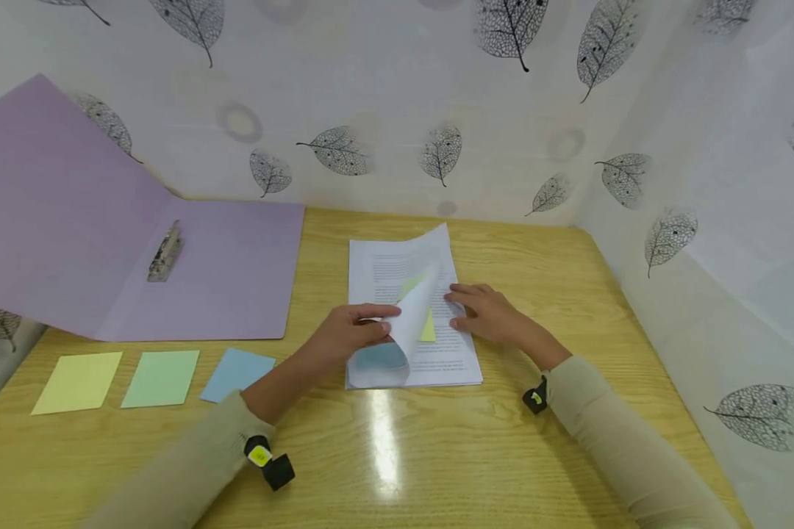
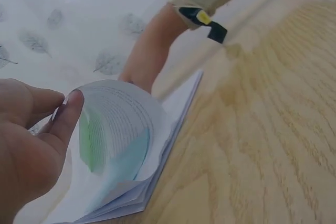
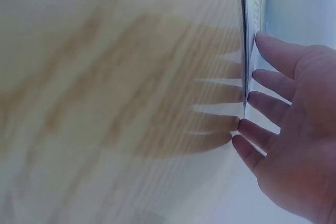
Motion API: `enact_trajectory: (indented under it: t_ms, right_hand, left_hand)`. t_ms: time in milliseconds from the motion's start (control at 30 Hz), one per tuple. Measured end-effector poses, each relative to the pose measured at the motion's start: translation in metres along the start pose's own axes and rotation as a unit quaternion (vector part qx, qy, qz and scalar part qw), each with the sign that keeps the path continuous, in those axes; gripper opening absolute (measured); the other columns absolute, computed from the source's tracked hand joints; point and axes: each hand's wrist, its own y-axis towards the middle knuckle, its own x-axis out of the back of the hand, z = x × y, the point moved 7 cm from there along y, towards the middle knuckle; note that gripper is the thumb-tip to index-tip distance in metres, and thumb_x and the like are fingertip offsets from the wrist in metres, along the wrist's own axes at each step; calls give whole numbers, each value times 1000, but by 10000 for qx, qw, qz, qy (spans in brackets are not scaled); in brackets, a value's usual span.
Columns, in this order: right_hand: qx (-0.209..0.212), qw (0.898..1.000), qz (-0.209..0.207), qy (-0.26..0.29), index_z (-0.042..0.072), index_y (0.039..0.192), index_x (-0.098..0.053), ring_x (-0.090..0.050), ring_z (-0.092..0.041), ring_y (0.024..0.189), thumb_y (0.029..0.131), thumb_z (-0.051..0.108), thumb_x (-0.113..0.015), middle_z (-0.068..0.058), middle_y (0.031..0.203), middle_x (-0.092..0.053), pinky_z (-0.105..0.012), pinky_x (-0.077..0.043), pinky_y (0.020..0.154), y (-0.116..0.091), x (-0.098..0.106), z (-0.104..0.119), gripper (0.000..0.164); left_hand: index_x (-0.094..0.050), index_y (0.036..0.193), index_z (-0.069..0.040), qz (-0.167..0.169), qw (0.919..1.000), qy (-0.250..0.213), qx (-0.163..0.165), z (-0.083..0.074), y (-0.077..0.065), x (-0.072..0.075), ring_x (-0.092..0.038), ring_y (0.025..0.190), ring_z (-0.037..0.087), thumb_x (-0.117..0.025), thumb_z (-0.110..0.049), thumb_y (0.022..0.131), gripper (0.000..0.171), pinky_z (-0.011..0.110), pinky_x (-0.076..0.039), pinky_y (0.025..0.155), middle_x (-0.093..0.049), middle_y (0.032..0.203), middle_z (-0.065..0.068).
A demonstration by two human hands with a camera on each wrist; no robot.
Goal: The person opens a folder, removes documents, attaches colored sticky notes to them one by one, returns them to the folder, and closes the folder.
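Observation:
A stack of printed sheets (image 1: pixel 446 356) lies on the wooden table in the head view. My left hand (image 1: pixel 353 334) pinches the edge of the top sheet (image 1: pixel 415 316) between thumb and fingers, and that sheet curls up and over to the left. Green (image 2: pixel 92 142) and blue (image 2: pixel 128 156) sticky notes show on the pages in the left wrist view. A yellow sticky note (image 1: pixel 428 328) peeks out beside the curled sheet. My right hand (image 1: pixel 490 314) rests at the stack's right edge, its fingertips (image 3: pixel 253 98) against the paper edges, fingers spread and extended.
To the left, a purple folder (image 1: pixel 245 268) stands open with a metal clip (image 1: pixel 165 253) inside. Before it lie yellow (image 1: pixel 77 383), green (image 1: pixel 161 378) and blue (image 1: pixel 234 373) squares of paper. A leaf-patterned curtain (image 1: pixel 397 95) borders the back and right of the table (image 1: pixel 470 455).

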Motion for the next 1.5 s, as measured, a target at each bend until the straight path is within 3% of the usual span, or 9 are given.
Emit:
enact_trajectory:
  t_ms: [233,433,567,700,967,1100,1267,1367,1500]
  right_hand:
    - [-417,9929,-186,1097,6,160,-24,-32,-36,149,106,26,-51,-19,161,-35,-54,-28,121,3,3,-12,63]
    - [-745,9818,-402,1703,11,161,-21,-45,-38,141,110,37,-40,-19,154,-45,-56,-35,116,0,7,-20,61]
    - [-897,9802,-430,1714,9,159,-29,-46,-39,140,107,46,-43,-19,155,-44,-57,-35,115,-1,7,-21,65]
    - [-843,9833,-425,1555,6,155,-38,-40,-38,144,105,37,-52,-18,157,-42,-56,-33,117,1,8,-21,60]
    - [-571,9912,-412,1119,1,149,-46,-36,-37,147,99,17,-64,-18,154,-46,-54,-29,120,6,5,-23,55]
    - [-430,9929,-378,1046,-1,149,-45,-36,-38,147,98,13,-65,-20,154,-44,-54,-29,120,5,5,-18,56]
    - [-465,9932,-283,1027,-1,151,-41,-31,-37,149,99,13,-64,-19,157,-40,-53,-27,121,4,3,-16,59]
    - [-474,9937,-273,981,-1,152,-40,-30,-36,150,100,13,-63,-19,158,-39,-53,-27,121,4,3,-15,59]
    - [-368,9944,-290,946,-3,151,-41,-32,-39,148,99,12,-64,-22,157,-40,-54,-28,121,5,2,-13,58]
  left_hand:
    - [-66,133,-9,403,9963,732,-214,8,14,-37,-72,98,18,-61,-10,101,33,35,-58,91,-60,133,10]
    - [-65,133,-6,674,9943,772,-288,16,26,-59,-72,94,16,-59,-11,102,33,31,-59,88,-60,129,12]
    - [-64,134,-4,817,9932,778,-269,21,30,-69,-74,94,18,-59,-13,102,33,29,-58,88,-64,121,13]
    - [-63,134,-4,936,9931,667,-232,23,31,-74,-74,94,18,-58,-15,103,34,29,-58,89,-70,113,15]
    - [-58,138,2,1170,9930,6,-133,24,32,-77,-72,100,19,-57,-11,103,37,33,-58,92,-60,135,22]
    - [-56,139,2,929,9956,-43,-86,19,31,-60,-71,100,15,-58,-9,102,38,34,-57,94,-55,138,23]
    - [-58,139,-1,-117,9983,539,-185,3,24,-6,-70,102,17,-58,-11,103,37,36,-57,95,-58,137,19]
    - [-58,139,-5,-810,9903,1120,-166,0,18,31,-68,103,18,-55,-16,105,36,34,-58,92,-60,135,13]
    - [-54,144,-4,-1310,9756,1759,51,3,13,64,-66,96,22,-52,-19,107,40,32,-56,84,-66,121,14]
